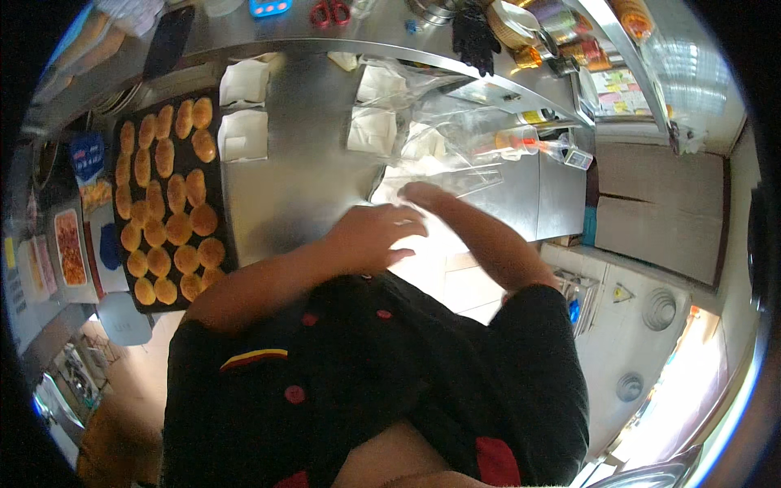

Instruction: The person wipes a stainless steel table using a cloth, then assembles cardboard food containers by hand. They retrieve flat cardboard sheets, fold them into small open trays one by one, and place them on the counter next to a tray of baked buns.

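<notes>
My left hand (376,236) and my right hand (425,195) are close together at the near edge of a steel table (301,179). Both are blurred and washed out by bright light. My right hand reaches to the edge of a heap of clear plastic bags (455,142); whether it grips one is unclear. My left hand lies just below and left of it, fingers pointing right, with nothing visible in it. A dark baking tray (224,236) with several golden buns (175,195) lies to the left of my left forearm.
White paper boxes (244,134) stand at the back of the table and beside the bags (373,130). A clear squeeze bottle (525,140) lies to the right. The raised shelf (390,37) carries red scissors (329,12), a black phone (168,41), a black glove (476,37) and jars.
</notes>
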`<state>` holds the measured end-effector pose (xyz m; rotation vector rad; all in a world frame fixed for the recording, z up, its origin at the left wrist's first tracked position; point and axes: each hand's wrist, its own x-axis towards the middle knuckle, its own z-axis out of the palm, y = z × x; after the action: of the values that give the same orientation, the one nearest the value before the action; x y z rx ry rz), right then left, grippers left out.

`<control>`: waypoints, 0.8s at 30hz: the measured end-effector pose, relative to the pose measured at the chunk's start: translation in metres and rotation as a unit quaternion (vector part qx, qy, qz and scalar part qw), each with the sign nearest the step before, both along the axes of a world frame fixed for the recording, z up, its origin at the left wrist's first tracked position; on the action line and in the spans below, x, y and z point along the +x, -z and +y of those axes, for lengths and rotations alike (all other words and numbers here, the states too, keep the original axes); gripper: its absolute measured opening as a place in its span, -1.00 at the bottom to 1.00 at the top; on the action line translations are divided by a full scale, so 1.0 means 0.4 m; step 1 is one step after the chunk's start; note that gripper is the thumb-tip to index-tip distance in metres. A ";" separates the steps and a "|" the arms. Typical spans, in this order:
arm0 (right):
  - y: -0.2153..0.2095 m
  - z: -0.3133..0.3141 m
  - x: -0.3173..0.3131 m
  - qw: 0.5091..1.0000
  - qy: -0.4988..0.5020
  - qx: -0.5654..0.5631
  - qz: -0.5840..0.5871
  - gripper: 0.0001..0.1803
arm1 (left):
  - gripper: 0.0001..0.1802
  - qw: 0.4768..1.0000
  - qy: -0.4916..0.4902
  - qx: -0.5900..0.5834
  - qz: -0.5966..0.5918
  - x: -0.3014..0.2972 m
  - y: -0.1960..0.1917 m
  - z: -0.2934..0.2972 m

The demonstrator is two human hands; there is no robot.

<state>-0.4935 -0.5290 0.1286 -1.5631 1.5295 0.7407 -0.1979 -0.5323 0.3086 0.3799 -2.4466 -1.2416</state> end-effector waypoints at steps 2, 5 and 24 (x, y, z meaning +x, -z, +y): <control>-0.377 -0.068 -0.025 0.966 -0.059 -0.149 -0.201 -0.64 | -0.70 0.997 -0.066 0.049 -0.016 0.071 0.092 -0.032; -0.574 -0.002 -0.236 0.699 0.339 -0.325 -0.539 -0.80 | -0.72 0.951 -0.132 0.231 -0.159 0.170 0.116 -0.058; -0.098 0.197 -0.332 0.685 0.449 -0.564 0.109 -0.71 | -0.69 0.921 -0.199 0.249 -0.225 0.285 0.189 -0.010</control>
<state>-0.6265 -0.4502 0.1680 -1.0980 2.8452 -0.8042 -0.0838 -0.5365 0.2332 1.3636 -2.1733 -1.7110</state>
